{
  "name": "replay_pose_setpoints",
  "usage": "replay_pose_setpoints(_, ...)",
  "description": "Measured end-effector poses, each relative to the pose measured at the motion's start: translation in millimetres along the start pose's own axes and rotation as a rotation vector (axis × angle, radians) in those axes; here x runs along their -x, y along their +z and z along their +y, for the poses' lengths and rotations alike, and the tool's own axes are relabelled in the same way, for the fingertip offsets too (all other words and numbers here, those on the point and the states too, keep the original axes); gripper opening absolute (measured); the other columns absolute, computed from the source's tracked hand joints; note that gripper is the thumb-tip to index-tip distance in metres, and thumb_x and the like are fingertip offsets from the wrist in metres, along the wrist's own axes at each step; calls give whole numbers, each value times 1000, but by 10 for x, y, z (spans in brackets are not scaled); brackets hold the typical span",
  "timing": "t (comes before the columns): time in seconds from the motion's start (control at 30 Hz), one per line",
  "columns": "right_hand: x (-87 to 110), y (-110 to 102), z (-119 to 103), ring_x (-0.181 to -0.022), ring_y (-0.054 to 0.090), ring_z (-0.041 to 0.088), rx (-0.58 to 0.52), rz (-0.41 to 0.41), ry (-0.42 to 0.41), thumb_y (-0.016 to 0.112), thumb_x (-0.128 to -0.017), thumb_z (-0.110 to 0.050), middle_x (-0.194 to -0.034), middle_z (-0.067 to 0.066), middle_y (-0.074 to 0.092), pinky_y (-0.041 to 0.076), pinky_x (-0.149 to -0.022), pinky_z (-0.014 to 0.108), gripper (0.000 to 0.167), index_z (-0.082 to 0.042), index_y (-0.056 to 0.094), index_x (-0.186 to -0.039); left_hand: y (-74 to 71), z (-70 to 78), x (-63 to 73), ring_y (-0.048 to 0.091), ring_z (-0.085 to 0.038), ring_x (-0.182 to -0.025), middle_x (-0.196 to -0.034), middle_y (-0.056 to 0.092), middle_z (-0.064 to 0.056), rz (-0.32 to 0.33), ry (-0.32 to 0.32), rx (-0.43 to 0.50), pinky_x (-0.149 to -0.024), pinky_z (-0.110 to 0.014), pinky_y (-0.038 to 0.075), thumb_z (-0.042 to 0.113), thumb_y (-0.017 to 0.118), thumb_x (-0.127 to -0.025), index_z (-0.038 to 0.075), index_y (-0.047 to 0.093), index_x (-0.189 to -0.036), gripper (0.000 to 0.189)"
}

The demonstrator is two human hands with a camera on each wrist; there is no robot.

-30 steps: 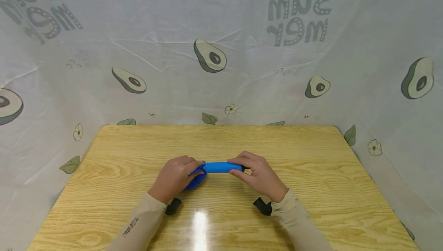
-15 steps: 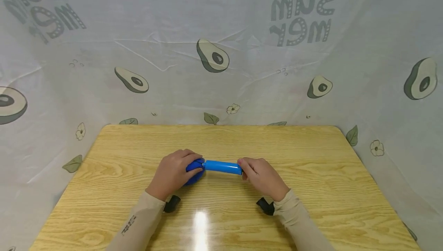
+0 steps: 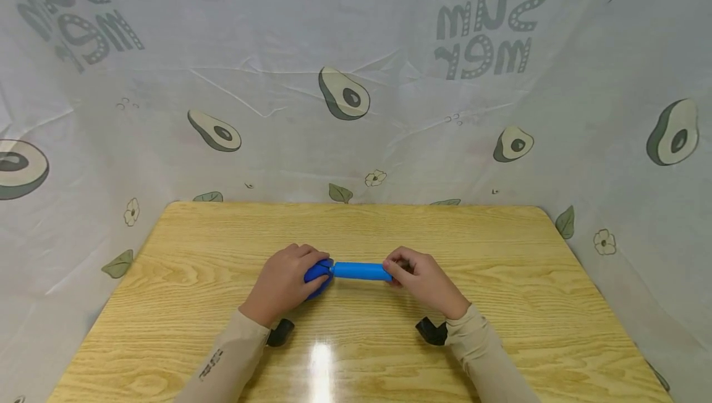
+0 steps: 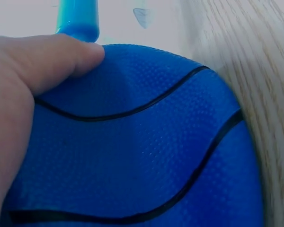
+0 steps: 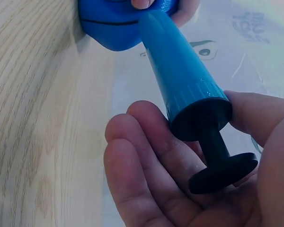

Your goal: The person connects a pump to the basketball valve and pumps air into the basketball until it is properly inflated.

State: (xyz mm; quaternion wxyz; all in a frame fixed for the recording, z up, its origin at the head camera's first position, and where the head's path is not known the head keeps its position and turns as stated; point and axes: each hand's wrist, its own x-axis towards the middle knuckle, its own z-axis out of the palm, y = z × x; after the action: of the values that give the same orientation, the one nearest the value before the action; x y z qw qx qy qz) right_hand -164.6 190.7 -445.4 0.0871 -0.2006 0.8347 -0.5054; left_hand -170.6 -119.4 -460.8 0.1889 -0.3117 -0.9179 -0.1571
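Note:
A soft, partly flattened blue ball (image 4: 142, 146) with black lines lies under my left hand (image 3: 286, 280). That hand grips it, the thumb (image 4: 71, 61) lying along the edge near the pump. From the ball a light-blue hand pump (image 3: 361, 271) runs out to the right, roughly level, its tip right at the ball. My right hand (image 3: 425, 276) holds the pump's far end between thumb and fingers. In the right wrist view, a black plunger handle (image 5: 223, 173) sticks out a short way from the barrel, over the palm. The left fingers hide part of the ball.
Both hands work over a wood-grain table (image 3: 356, 353). A pale curtain (image 3: 278, 162) printed with avocados hangs behind and along the sides. Black wrist-worn pieces (image 3: 280, 332) show beneath both forearms.
My left hand has shifted from pinching beside the pump's tip to gripping over the ball. My right hand slid to the pump's outer end. The pump tilted, then came back nearly level.

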Motion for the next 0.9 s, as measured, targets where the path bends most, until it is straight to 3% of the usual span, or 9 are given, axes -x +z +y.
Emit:
replay_pose_setpoints(0.33, 1, -18, -2, -82, 65, 40, 6, 28, 14, 62, -106, -30, -95, 19, 69, 59, -70, 38, 23, -9, 67, -114, -35, -38, 18, 65, -22, -106, -121, 68, 0, -82, -21, 84, -92, -42, 58, 36, 78, -93, 16, 71, -129, 42)
replay_pose_setpoints(0.5, -4, -14, 34, -88, 67, 41, -31, 18, 1, 64, -105, -26, -102, 16, 69, 61, -76, 39, 30, -2, 63, -123, -86, -77, 35, 56, -24, -115, -127, 60, -3, -146, -98, 224, -95, -42, 56, 28, 78, -92, 11, 64, -130, 44)
replay_pose_setpoints(0.6, -8, -13, 53, -93, 65, 33, -30, 3, -18, 69, -103, -22, -109, 12, 66, 59, -80, 32, 32, -5, 60, -128, -127, -70, 33, 55, -24, -113, -122, 58, -4, -158, -148, 276, -93, -42, 57, 26, 78, -92, 10, 62, -124, 39)
replay_pose_setpoints(0.73, -15, -8, 75, -92, 57, 20, -18, -20, -58, 74, -98, -14, -113, 10, 60, 52, -78, 25, 37, -7, 55, -129, -116, -50, 22, 58, -21, -109, -117, 61, -2, -151, -147, 249, -92, -41, 58, 27, 79, -93, 12, 64, -120, 34)
replay_pose_setpoints(0.9, -12, 0, 86, -72, 56, 30, -60, 27, -52, 66, -104, -17, -94, 19, 63, 52, -63, 31, 18, -6, 61, -116, -82, -12, 25, 60, -20, -105, -115, 62, -2, -125, -114, 207, -90, -39, 59, 26, 80, -93, 12, 65, -118, 33)
